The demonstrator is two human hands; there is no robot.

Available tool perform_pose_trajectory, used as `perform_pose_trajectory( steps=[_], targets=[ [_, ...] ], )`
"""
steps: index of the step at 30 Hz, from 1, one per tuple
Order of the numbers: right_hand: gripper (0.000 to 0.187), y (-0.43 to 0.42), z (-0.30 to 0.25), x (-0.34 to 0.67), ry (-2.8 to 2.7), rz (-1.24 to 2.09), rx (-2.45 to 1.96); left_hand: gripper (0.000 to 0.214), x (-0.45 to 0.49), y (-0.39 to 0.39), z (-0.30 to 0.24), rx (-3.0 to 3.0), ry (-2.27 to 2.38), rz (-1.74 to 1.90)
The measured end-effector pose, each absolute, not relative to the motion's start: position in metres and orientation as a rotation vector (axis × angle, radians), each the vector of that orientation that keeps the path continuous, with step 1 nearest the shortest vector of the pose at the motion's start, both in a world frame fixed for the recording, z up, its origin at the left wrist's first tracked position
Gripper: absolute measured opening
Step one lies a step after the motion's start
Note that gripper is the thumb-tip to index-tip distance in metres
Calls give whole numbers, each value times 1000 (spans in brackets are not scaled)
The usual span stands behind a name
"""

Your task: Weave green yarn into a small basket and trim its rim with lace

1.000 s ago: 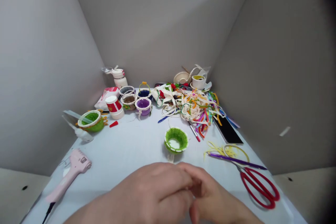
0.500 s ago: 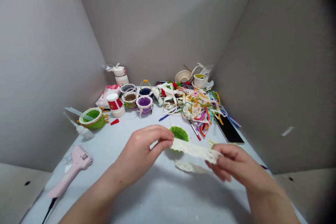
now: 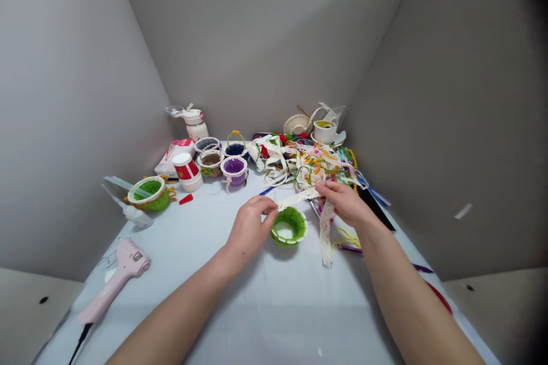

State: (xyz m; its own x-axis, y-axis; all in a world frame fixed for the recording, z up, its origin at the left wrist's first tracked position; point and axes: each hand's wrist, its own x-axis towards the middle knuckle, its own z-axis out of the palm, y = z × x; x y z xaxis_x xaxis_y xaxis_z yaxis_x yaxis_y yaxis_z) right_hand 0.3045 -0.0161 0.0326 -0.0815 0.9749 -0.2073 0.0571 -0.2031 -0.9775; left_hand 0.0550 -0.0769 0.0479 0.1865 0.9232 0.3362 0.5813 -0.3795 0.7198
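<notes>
A strip of white lace ribbon (image 3: 299, 197) is stretched between my two hands behind a small green bowl (image 3: 305, 235) with a white rim. My left hand (image 3: 250, 225) pinches one end of the lace, close to the bowl's left rim. Further right, my right hand (image 3: 345, 202) grips the lace between thumb and fingers, and the loose end hangs down from it toward the table. The green bowl stands upright on the table, open side up, with a pale bottom showing inside.
On the left lie a pink glue gun (image 3: 115, 282) and a white-capped bottle (image 3: 137, 217) beside another green basket (image 3: 156, 199). Small decorated baskets, including a purple one (image 3: 234, 174), stand at the back. A tangled heap of lace and pipe cleaners (image 3: 310, 168) lies back right, near a phone (image 3: 377, 211).
Both hands have moved away from me with the lace, from in front of the green bowl to behind its rim. The bowl now shows fully, and the lace's free end hangs down.
</notes>
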Motion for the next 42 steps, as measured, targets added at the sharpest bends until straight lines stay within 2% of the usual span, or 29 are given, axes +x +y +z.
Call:
perform_pose_trajectory(
  steps=[7,11,17,24,28,32,37,39,42],
  targets=[
    [40,-18,22,307,-1266,1371,-1387,18,61,-81,42,2180,1500,1006],
    [42,-24,24,308,-1245,1371,-1363,18,59,-81,41,2180,1475,1031],
    [49,-32,49,312,-1029,1623,-1141,18,55,-82,50,2124,1422,1044],
    [33,-23,45,321,-745,1879,-986,22,54,-79,53,1724,1483,924],
    [29,-17,31,321,-586,1932,-958,21,55,-71,41,1651,1475,1009],
    [20,-16,22,317,-642,1809,-1026,20,59,-66,31,1424,1423,1028],
    [24,-22,17,313,-892,1645,-1218,19,62,-67,29,1365,1428,1047],
    [26,-26,15,311,-1116,1428,-1389,18,62,-67,28,1370,1427,1062],
    [30,-32,20,304,-1507,926,-1498,17,62,-65,24,1380,1414,1075]
  ],
)
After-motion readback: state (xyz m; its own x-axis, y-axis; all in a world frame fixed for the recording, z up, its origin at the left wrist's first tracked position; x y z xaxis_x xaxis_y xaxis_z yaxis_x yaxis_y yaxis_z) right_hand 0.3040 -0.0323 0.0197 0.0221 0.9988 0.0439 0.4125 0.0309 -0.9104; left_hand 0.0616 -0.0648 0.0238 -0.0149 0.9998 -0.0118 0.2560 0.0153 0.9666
